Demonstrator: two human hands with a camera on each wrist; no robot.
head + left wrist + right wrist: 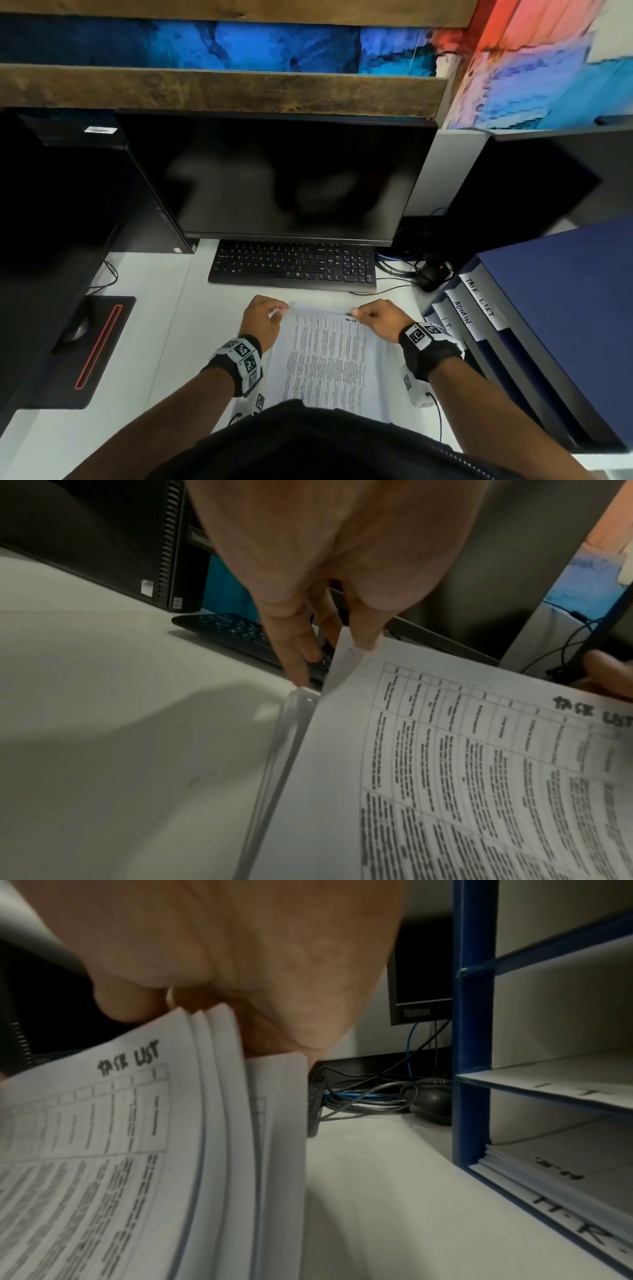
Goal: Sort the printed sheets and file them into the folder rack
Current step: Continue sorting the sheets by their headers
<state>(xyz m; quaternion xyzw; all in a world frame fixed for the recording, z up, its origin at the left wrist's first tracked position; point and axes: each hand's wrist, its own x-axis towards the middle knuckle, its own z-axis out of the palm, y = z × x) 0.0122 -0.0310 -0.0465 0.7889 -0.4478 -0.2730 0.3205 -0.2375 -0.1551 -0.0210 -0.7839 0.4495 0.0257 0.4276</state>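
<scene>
A stack of printed sheets [325, 356] lies on the white desk in front of me, its top sheet [479, 764] hand-marked "TASK LIST". My left hand [263, 318] pinches the far left corner of the top sheets [346, 653]. My right hand [376, 318] grips the far right corner, and several sheets [212, 1096] fan apart there. The blue folder rack [555, 329] stands at the right, its shelves labelled TASK LIST, ADMIN and I.T. In the right wrist view the bottom shelf [555, 1185], labelled H.R., holds a pile of sheets.
A black keyboard [294, 265] and a dark monitor [281, 178] stand just beyond the sheets. A black mouse [433, 272] and tangled cables lie between keyboard and rack. A computer tower [68, 192] and a black pad [92, 349] are at the left.
</scene>
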